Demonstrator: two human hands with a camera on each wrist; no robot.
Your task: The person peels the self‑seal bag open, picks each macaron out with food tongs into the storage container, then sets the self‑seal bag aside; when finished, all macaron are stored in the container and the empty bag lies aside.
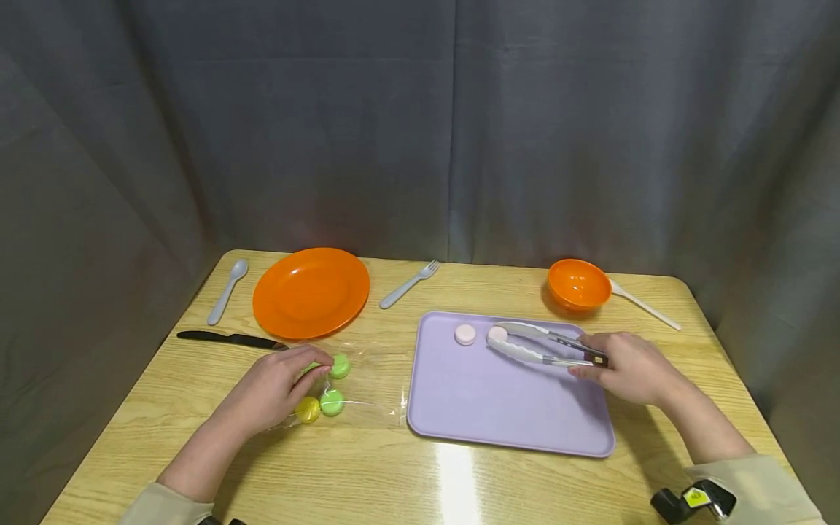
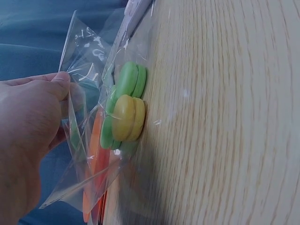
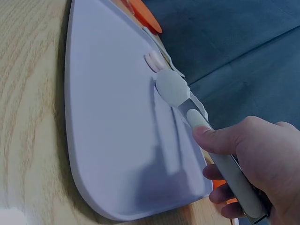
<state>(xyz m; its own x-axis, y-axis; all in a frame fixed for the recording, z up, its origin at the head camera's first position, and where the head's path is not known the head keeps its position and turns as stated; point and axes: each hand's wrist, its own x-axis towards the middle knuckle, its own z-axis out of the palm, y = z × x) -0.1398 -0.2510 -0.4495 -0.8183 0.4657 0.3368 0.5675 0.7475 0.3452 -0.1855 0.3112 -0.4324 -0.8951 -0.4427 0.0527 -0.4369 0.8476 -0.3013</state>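
My right hand (image 1: 633, 367) grips a pair of tongs (image 1: 525, 354) over a lilac tray (image 1: 505, 408). Between the tong tips is a pale pink macaron (image 1: 497, 334); a second pale pink macaron (image 1: 465, 335) lies just left of it on the tray. In the right wrist view the tong head (image 3: 172, 88) hides most of what it meets. My left hand (image 1: 275, 386) pinches the edge of a clear plastic bag (image 2: 82, 61), lifting that side. Inside the bag are a yellow macaron (image 2: 124, 117) and several green macarons (image 2: 127, 79).
Behind the bag lie an orange plate (image 1: 311, 292), a black knife (image 1: 226, 338) and a grey spoon (image 1: 226, 293). A grey fork (image 1: 410, 284) rests behind the tray's left side. At the back right, an orange bowl (image 1: 579, 284) stands beside a white-handled utensil (image 1: 646, 304).
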